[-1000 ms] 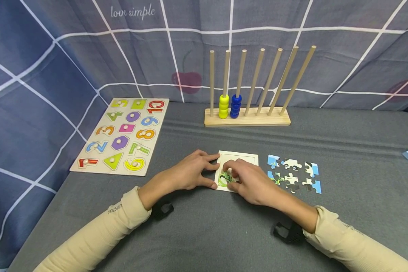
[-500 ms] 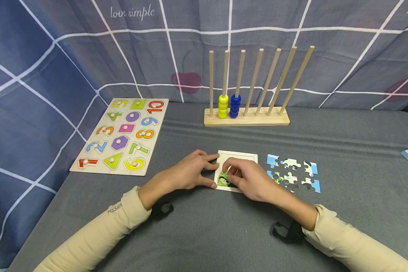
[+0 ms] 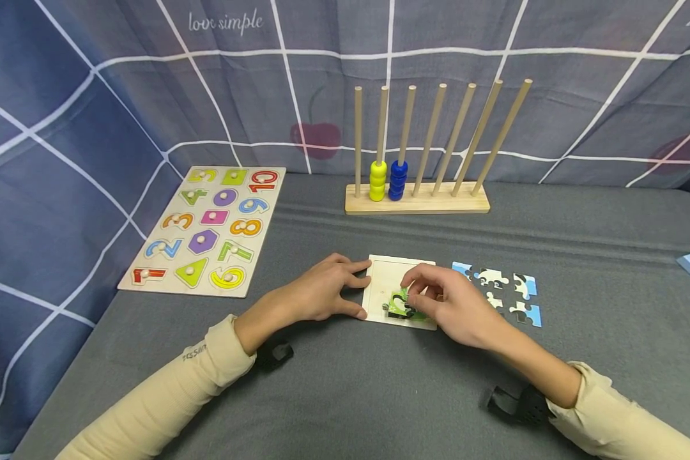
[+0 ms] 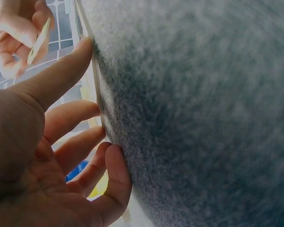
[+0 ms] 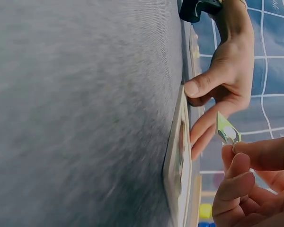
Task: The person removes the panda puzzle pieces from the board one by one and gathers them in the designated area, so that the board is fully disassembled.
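At the near centre of the grey felt-covered table (image 3: 552, 217), a pale square wooden puzzle tray (image 3: 388, 276) lies flat. The left hand (image 3: 316, 295) rests at the tray's left edge, fingers extended and relaxed, thumb and fingertips touching the rim; it grips nothing. The right hand (image 3: 457, 303) is over the tray's near right part, thumb and forefinger pinching a green jigsaw piece (image 3: 399, 300); the right wrist view shows this piece (image 5: 226, 130) lifted clear of the tray surface. A second green piece sits in the tray's near edge, just beside the held one. Loose blue-and-white jigsaw pieces (image 3: 508, 294) lie just right of the tray. Well apart, at far left, lies a wooden number-and-shape board (image 3: 207, 223); at the far centre stands a wooden peg rack (image 3: 420, 198) carrying yellow rings (image 3: 377, 180) and blue rings (image 3: 398, 179).
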The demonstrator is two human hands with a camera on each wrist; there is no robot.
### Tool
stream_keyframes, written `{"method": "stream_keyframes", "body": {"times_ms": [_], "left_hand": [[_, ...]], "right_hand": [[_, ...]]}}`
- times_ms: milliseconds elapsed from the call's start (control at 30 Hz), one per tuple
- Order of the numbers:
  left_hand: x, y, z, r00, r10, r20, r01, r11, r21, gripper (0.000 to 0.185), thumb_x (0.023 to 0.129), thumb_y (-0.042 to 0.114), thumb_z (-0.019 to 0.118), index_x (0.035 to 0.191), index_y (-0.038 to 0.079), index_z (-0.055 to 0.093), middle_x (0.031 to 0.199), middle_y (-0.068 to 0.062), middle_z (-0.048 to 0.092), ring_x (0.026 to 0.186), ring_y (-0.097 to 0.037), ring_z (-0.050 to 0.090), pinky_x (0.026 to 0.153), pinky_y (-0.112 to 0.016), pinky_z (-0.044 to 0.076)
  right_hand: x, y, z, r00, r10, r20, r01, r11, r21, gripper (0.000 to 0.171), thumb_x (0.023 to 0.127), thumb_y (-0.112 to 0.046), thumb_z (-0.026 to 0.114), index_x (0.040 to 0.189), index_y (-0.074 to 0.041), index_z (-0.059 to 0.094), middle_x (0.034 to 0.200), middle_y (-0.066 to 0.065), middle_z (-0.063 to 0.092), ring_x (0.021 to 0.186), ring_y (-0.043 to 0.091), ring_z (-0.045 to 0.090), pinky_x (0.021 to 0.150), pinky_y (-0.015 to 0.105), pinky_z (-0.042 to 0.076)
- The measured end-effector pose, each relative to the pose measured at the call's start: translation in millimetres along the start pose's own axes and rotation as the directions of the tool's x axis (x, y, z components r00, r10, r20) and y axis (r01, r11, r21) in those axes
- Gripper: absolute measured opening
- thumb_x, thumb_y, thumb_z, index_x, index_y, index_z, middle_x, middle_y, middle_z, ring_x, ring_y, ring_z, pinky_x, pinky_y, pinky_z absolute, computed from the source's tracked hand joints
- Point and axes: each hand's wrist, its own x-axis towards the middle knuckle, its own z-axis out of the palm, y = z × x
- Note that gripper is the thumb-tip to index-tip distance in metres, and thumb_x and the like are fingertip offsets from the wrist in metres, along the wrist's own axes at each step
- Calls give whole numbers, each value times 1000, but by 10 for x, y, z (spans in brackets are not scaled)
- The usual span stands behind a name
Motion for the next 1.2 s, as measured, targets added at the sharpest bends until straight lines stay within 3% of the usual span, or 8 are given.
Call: {"method": "stream_keyframes", "body": {"times_ms": [533,933,1200], "left_hand": [[-31,0,-5,1000,-6,-8,6,1000,-3,63,82,34,81,135,6,60,154,-7,39,130,-29,42,105,-43,37],[-14,-22,20,1000,-4,-9,4,1000,-2,63,83,34,81,135,6,60,154,-7,39,129,-28,43,105,-43,37],[-15,3,9,1000,-14,-1,14,1000,-6,64,83,35,81,136,6,60,155,-6,38,130,-29,42,105,-44,37]], "right_hand": [[-510,164,-280,998,18,-60,-21,998,-56,14,93,-3,67,98,-16,67,77,-5,58,63,11,52,56,26,42],[-638,305,-323,998,-7,-70,0,995,-95,18,89,5,67,97,-12,67,78,-7,58,64,9,52,55,23,42],[-647,299,-294,992,-2,-125,-32,963,-268,26,80,-1,79,93,-19,68,78,-11,55,62,5,49,55,22,40]]}}
